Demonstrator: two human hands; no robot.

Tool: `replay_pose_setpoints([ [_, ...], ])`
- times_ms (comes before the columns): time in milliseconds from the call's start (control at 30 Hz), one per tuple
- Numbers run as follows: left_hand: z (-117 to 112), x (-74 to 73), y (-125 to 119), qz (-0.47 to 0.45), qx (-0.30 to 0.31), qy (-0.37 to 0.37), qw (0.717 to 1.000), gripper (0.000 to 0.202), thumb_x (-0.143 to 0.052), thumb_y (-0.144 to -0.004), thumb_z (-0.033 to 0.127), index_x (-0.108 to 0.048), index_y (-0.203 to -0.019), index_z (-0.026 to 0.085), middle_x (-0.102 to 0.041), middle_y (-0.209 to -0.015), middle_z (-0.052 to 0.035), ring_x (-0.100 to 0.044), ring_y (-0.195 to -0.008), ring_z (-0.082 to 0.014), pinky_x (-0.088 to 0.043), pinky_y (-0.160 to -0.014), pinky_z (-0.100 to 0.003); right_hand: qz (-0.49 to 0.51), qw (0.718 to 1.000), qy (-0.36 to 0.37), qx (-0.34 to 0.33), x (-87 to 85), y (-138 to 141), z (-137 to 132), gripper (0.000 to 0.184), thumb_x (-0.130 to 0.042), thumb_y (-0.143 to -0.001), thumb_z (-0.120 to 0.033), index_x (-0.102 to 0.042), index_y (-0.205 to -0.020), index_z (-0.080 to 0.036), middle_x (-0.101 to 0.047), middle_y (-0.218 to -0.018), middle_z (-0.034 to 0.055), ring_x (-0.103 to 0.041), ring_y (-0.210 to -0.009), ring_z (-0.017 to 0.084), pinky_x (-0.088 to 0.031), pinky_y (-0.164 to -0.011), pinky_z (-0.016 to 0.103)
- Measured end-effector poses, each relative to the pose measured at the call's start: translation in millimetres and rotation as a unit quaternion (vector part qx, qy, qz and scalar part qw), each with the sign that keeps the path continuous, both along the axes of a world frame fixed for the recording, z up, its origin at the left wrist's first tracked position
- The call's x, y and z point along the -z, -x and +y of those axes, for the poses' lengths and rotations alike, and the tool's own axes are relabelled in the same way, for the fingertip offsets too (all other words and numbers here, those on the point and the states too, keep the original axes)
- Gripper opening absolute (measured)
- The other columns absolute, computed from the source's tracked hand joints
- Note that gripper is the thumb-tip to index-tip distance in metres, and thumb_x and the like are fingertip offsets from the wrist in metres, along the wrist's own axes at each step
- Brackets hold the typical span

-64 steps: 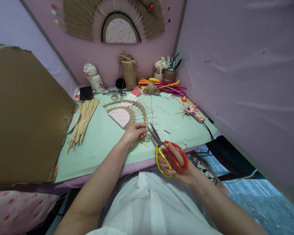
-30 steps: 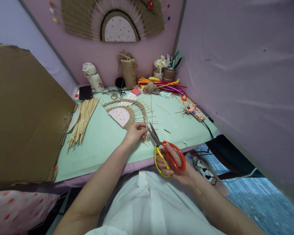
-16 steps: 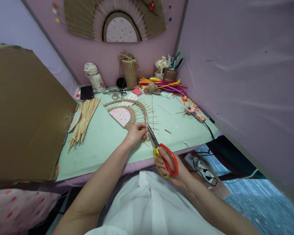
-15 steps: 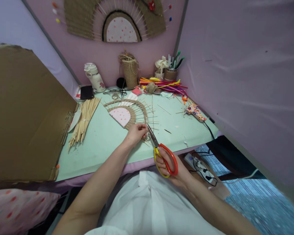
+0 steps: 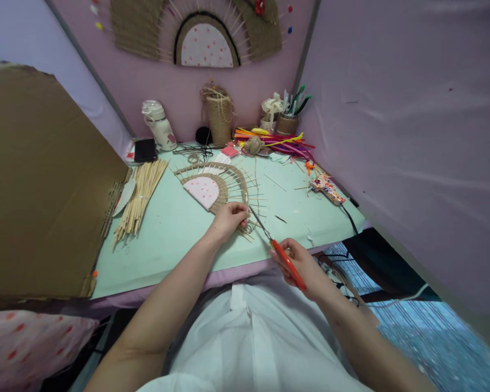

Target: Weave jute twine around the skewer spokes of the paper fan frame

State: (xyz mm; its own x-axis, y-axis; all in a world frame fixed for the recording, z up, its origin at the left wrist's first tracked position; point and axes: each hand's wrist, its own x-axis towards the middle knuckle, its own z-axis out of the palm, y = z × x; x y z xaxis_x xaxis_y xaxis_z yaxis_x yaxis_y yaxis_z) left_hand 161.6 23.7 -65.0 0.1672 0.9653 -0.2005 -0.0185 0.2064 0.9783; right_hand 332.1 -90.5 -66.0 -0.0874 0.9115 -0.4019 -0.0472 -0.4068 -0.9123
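A half-round woven piece (image 5: 212, 188) of jute twine, wooden sticks and a pink dotted centre lies on the mint green table (image 5: 167, 239). My left hand (image 5: 228, 218) rests closed on its near right edge, pinching the twine and stick ends there. My right hand (image 5: 300, 264) grips scissors (image 5: 277, 250) with red and yellow handles. The blades are closed, turned edge-on, with the tip next to my left fingers.
A bundle of wooden sticks (image 5: 141, 198) lies at the left beside a big cardboard sheet (image 5: 41, 185). At the back stand a white bottle (image 5: 159, 125), a twine cone (image 5: 220, 114), a pen cup (image 5: 286, 122) and coloured straws (image 5: 277, 142). A glue gun (image 5: 326, 188) lies at the right.
The scissors' blades have closed and the scissors have rolled edge-on in my right hand, which moved slightly right. My left hand stays on the weave's edge.
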Motion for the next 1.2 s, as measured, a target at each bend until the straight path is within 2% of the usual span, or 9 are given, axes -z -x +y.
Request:
replay_pose_setpoints([
  [200,-3.3,-11.6,-1.9,-0.054,0.015,0.092,0.994,0.008,-0.063,-0.073,0.009,-0.056,-0.070,0.012,-0.064,-0.067,-0.0033,-0.053,-0.047,-0.0030,-0.045,-0.051,-0.015,-0.037,0.999,-0.017,-0.012,-3.1,-3.3,4.6,0.045,-0.069,-0.065,-0.053,-0.038,-0.074,-0.022,-0.036,-0.046,-0.0122,-0.025,-0.037,0.004,-0.020,-0.037,0.018],
  [400,-3.7,-11.4,-2.4,-0.062,0.005,0.105,0.993,0.007,-0.058,-0.083,0.015,-0.061,-0.078,0.011,-0.064,-0.065,-0.0025,-0.053,-0.046,-0.0029,-0.046,-0.050,-0.014,-0.083,0.995,-0.050,-0.024,4.3,-5.8,6.5,0.042,-0.066,-0.068,-0.053,-0.038,-0.074,-0.022,-0.037,-0.048,-0.0110,-0.029,-0.040,0.006,-0.021,-0.040,0.020],
  [500,-2.6,-7.5,-2.1,-0.060,-0.002,0.096,0.994,0.009,-0.056,-0.083,0.014,-0.062,-0.077,0.010,-0.063,-0.065,-0.0024,-0.051,-0.045,-0.0021,-0.044,-0.048,-0.014,-0.144,0.985,-0.085,-0.040,3.6,-11.4,3.9,0.038,-0.064,-0.069,-0.051,-0.041,-0.076,-0.022,-0.043,-0.054,-0.0079,-0.038,-0.047,0.009,-0.028,-0.045,0.021],
  [567,-1.7,-5.5,-1.5,-0.058,-0.001,0.090,0.994,0.009,-0.058,-0.083,0.015,-0.062,-0.077,0.011,-0.063,-0.065,-0.0023,-0.051,-0.045,-0.0021,-0.043,-0.047,-0.014,-0.211,0.969,-0.117,-0.055,0.8,-15.9,1.1,0.037,-0.065,-0.068,-0.046,-0.042,-0.081,-0.021,-0.052,-0.063,-0.0048,-0.046,-0.055,0.011,-0.034,-0.052,0.023],
  [633,-0.9,-4.2,-1.0,-0.055,0.000,0.087,0.995,0.007,-0.060,-0.081,0.015,-0.062,-0.077,0.011,-0.063,-0.065,-0.0020,-0.051,-0.045,-0.0023,-0.042,-0.046,-0.014,-0.304,0.939,-0.148,-0.064,-2.9,-19.6,-0.5,0.038,-0.066,-0.067,-0.044,-0.043,-0.088,-0.021,-0.057,-0.073,-0.0020,-0.051,-0.063,0.014,-0.036,-0.057,0.024],
  [767,-0.7,-3.2,-0.5,-0.054,0.010,0.081,0.995,0.008,-0.059,-0.081,0.015,-0.062,-0.074,0.011,-0.062,-0.063,-0.0016,-0.051,-0.044,-0.0024,-0.040,-0.046,-0.014,-0.467,0.859,-0.200,-0.068,-8.9,-20.3,5.3,0.042,-0.064,-0.069,-0.046,-0.042,-0.095,-0.021,-0.060,-0.084,0.0038,-0.056,-0.071,0.019,-0.034,-0.059,0.026],
  [867,-1.8,-3.3,-0.8,-0.052,0.020,0.073,0.996,0.012,-0.059,-0.080,0.015,-0.061,-0.069,0.011,-0.062,-0.062,-0.0017,-0.049,-0.044,-0.0025,-0.039,-0.045,-0.014,-0.520,0.821,-0.222,-0.077,-9.9,-15.1,14.1,0.043,-0.062,-0.071,-0.050,-0.042,-0.094,-0.020,-0.061,-0.088,0.0077,-0.057,-0.076,0.022,-0.033,-0.059,0.027],
  [967,-2.6,-3.1,-1.2,-0.046,0.016,0.069,0.996,0.010,-0.059,-0.078,0.013,-0.060,-0.068,0.011,-0.062,-0.061,-0.0015,-0.048,-0.044,-0.0025,-0.039,-0.045,-0.014,-0.540,0.806,-0.227,-0.083,-9.8,-8.6,20.3,0.043,-0.061,-0.072,-0.052,-0.041,-0.092,-0.020,-0.060,-0.087,0.0081,-0.058,-0.077,0.023,-0.031,-0.058,0.027],
  [1200,-1.9,-0.6,-1.0,-0.043,0.021,0.062,0.997,0.010,-0.059,-0.077,0.014,-0.062,-0.068,0.011,-0.061,-0.061,-0.0020,-0.048,-0.044,-0.0027,-0.037,-0.043,-0.014,-0.554,0.801,-0.212,-0.080,-12.1,1.0,24.7,0.044,-0.062,-0.073,-0.054,-0.039,-0.091,-0.020,-0.060,-0.081,0.0070,-0.058,-0.076,0.023,-0.028,-0.056,0.027],
])
